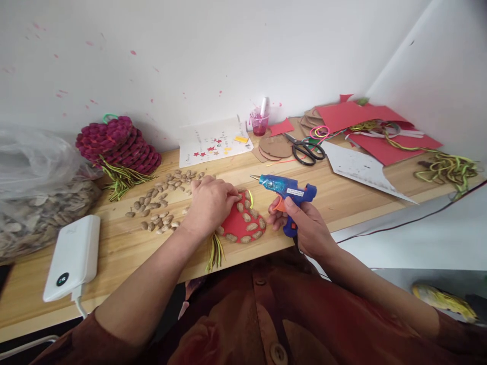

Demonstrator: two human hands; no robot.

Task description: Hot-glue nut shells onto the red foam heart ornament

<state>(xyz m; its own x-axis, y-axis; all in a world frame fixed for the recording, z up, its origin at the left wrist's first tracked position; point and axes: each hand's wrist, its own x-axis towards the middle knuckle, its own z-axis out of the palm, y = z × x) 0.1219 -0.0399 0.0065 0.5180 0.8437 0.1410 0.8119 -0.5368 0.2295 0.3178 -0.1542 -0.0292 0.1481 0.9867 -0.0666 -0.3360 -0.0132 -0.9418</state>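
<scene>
A red heart-shaped card piece (238,221) lies on the wooden table (125,253), edged with glued-on seeds and with yellow-green strands hanging from its tip. My left hand (209,202) rests on its upper left part, fingers pinched on a seed at the rim. Just right of the piece, my right hand (304,225) grips a blue hot glue gun (287,192), nozzle pointing left above the card. Loose seeds (162,203) lie scattered left of my left hand.
A white power bank (74,256) lies front left; a plastic bag of seeds (34,203) sits far left. Stacked magenta finished pieces (119,144) stand behind the seeds. Scissors (304,148), red card sheets (380,134), coloured cords, a pink cup (259,121) and a star-sticker sheet (213,142) sit at the back.
</scene>
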